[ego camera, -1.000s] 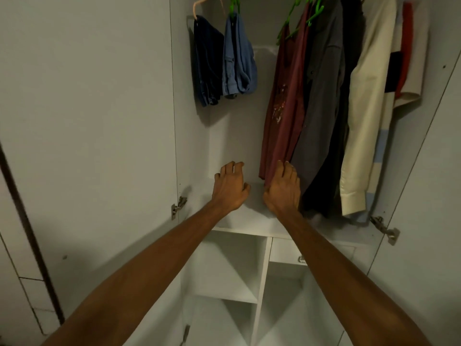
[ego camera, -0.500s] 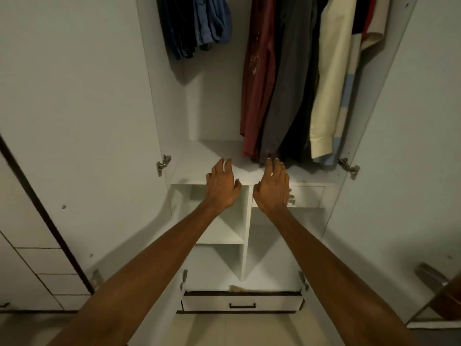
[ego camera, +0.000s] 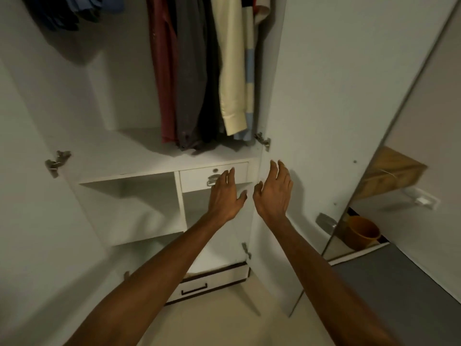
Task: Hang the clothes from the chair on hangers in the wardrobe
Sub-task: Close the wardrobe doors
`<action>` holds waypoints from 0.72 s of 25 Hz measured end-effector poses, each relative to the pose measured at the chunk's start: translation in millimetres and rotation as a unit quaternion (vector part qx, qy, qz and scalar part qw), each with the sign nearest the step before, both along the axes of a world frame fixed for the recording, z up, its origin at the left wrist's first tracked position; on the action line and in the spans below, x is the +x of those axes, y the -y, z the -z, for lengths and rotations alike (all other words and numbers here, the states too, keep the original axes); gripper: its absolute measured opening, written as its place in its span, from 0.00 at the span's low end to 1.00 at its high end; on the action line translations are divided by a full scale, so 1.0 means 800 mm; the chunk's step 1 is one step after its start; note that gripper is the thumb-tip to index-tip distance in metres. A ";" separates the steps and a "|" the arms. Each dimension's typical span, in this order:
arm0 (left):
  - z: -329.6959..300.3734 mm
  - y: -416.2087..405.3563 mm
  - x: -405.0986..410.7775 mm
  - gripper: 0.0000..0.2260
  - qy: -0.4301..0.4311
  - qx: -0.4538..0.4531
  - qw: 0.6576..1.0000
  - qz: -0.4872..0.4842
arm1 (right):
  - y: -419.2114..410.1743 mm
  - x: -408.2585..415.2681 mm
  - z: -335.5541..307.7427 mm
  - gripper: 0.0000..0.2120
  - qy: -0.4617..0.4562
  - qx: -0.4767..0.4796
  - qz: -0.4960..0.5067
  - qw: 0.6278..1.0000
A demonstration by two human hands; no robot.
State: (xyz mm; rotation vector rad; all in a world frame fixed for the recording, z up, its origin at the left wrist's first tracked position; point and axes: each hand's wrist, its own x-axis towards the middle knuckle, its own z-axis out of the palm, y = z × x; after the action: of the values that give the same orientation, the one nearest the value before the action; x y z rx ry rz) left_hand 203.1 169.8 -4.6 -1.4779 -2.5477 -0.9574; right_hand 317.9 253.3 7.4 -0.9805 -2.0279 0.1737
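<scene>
Clothes point(ego camera: 199, 71) hang in the open wardrobe point(ego camera: 154, 156); no chair in view.

Our left hand point(ego camera: 225, 196) and right hand point(ego camera: 273, 193) are empty, fingers loosely spread. We should turn fully toward the chair before reaching for the next piece.

You are looking into the white wardrobe point(ego camera: 119, 101). Its main shelf point(ego camera: 129, 156) runs across the middle, and the hems of the dark red shirt point(ego camera: 164, 78) and the grey shirt point(ego camera: 190, 78) reach down to it at 12 o'clock. Whether they touch the shelf you cannot tell. Under the shelf, a small drawer point(ego camera: 197, 178) sits at 1 o'clock. A lower shelf point(ego camera: 147, 236) lies at 9 o'clock. The bottom drawer point(ego camera: 209, 283) stands on the pale floor point(ego camera: 224, 320) at 6 o'clock.
</scene>
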 end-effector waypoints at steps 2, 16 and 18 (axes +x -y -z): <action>0.009 -0.039 0.051 0.38 0.000 -0.009 0.999 0.040 | -0.019 0.049 -0.002 0.31 -0.033 0.034 0.017 0.999; 0.019 -0.165 0.244 0.49 0.097 -0.028 0.988 0.121 | -0.169 0.233 0.008 0.19 -0.369 -0.231 -0.088 0.896; 0.021 -0.170 0.251 0.49 0.101 -0.024 0.988 0.117 | -0.175 0.239 0.014 0.15 -0.369 -0.268 -0.096 0.885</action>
State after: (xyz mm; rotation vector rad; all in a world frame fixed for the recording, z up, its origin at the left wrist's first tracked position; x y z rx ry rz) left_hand 404.2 305.9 -21.5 -1.8153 -2.5891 -1.1346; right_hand 508.9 393.4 -3.6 -0.8426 -1.3618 1.0932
